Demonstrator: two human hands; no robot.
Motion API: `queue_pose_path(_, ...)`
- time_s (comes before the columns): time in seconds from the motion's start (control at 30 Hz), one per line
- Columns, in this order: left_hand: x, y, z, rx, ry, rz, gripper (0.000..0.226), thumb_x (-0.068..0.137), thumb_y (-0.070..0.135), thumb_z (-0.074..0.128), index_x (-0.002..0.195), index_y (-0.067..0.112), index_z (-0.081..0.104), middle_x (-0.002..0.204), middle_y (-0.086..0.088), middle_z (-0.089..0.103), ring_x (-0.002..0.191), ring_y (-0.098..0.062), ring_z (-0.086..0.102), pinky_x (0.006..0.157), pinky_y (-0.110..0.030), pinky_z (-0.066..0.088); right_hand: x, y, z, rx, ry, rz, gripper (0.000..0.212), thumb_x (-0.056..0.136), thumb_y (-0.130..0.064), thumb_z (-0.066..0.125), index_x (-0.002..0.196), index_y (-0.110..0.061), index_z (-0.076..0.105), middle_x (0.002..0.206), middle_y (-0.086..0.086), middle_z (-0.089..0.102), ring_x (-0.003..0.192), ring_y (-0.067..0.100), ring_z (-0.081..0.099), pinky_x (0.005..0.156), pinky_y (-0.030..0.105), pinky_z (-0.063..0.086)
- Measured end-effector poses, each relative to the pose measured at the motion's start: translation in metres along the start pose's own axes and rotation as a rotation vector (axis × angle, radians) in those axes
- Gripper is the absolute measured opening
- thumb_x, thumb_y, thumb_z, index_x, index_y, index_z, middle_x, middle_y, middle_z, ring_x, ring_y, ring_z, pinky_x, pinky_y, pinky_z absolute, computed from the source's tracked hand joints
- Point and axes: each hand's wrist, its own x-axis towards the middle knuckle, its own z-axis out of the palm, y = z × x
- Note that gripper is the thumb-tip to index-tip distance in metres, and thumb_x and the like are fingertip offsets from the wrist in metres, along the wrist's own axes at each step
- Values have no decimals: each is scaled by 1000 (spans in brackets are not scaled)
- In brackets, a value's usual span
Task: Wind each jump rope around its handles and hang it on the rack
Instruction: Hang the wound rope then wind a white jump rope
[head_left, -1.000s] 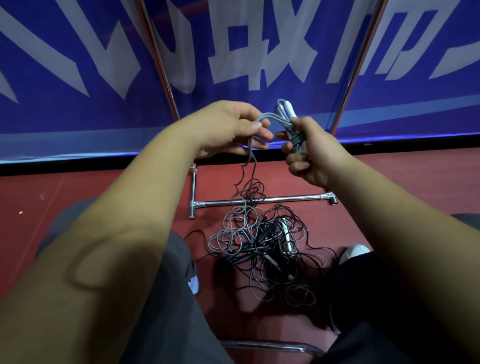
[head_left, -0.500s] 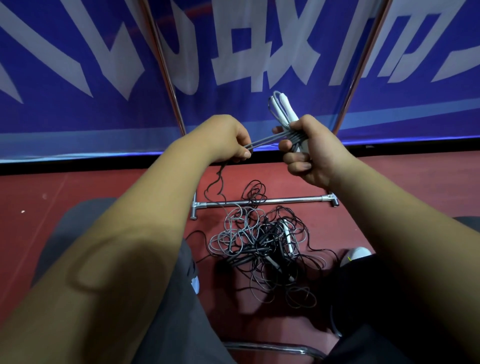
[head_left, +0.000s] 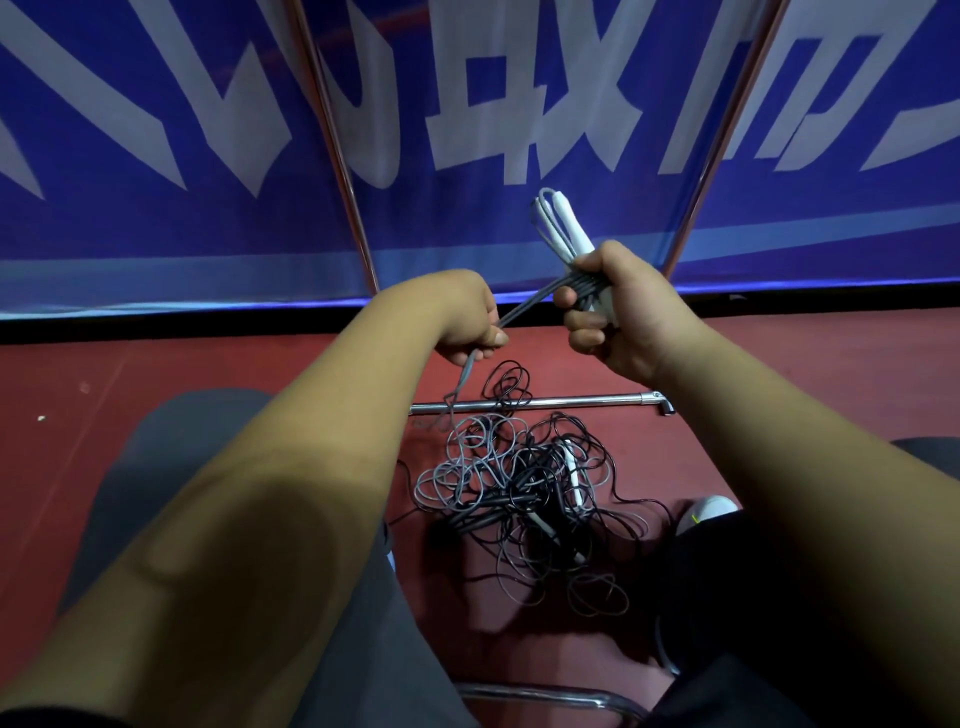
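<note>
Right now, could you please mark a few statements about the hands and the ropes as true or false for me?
1. The right hand grips the white handles. True.
2. The left hand holds nothing. False: it grips the grey rope, stretched taut to the handles.
3. A tangled pile of ropes lies on the red floor. True.
4. The banner behind is green. False: it is blue with white characters.
</note>
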Motion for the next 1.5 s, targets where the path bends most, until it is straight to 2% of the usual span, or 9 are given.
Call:
queue_pose_path(0.23,1,-1,-2,-55,-2,44,20,102,19,72,85,7,72,84,-10,76,76,-19,68,86,-41,65,-4,-9,-2,-87,118,-23,32,100,-46,68,107,-17,57,71,0,47,50,11,23,42,23,29)
queue_pose_path(0.43,-1,2,-5,21,89,89,20,101,23,74,87,10,67,84,-9,75,69,-21,68,79,-39,67,-7,-19,-3,-91,146,-46,28,97,-42,74,101,-17,63,70,0,49,49,10,26,43,24,39)
queue_pose_path(0.73,4,1,-4,-39,160,57,24,107,25,62,93,9,74,85,-10,74,66,-27,70,76,-41,68,-10,-15,-2,-108,-14,47,23,103,-38,66,110,-19,55,74,2,52,50,11,34,53,28,53)
queue_pose_path(0.9,5,2,-4,-349,226,93,21,107,21,64,95,9,76,85,-14,71,65,-23,66,62,-28,62,-15,-8,8,-167,-176,131,24,108,-35,55,106,-12,59,72,7,56,62,21,54,68,40,62)
queue_pose_path(1.0,-2,7,-7,-542,198,188,11,101,8,68,98,9,78,90,-12,79,83,-24,77,75,-34,64,-21,-11,7,-218,-354,250,29,105,-36,47,107,-11,63,68,2,53,60,16,52,60,32,60)
queue_pose_path(1.17,-27,15,-16,-581,51,360,22,93,3,60,107,-2,76,90,-26,69,62,-27,63,52,-27,49,-29,-9,0,-210,-652,383,40,100,-27,46,109,-4,77,68,-1,55,41,1,36,33,13,33)
queue_pose_path(1.3,-27,17,-18,-520,69,370,13,91,12,75,101,14,82,96,-18,77,82,-26,70,75,-36,57,-26,-1,-2,-155,-662,484,15,97,-16,47,104,-7,57,80,5,54,41,0,33,30,13,20)
queue_pose_path(1.4,-29,19,-19,-480,47,389,14,87,17,82,102,16,82,114,-37,69,91,-32,61,85,-47,48,-25,3,-3,-199,-695,506,8,94,-13,53,95,-6,51,87,8,55,43,0,33,32,13,18)
queue_pose_path(1.5,-32,22,-19,-452,45,415,15,87,14,83,101,11,80,94,-29,74,80,-23,62,80,-32,48,-26,4,-2,-254,-682,512,6,97,-12,50,96,-6,49,85,7,56,43,0,31,34,15,15)
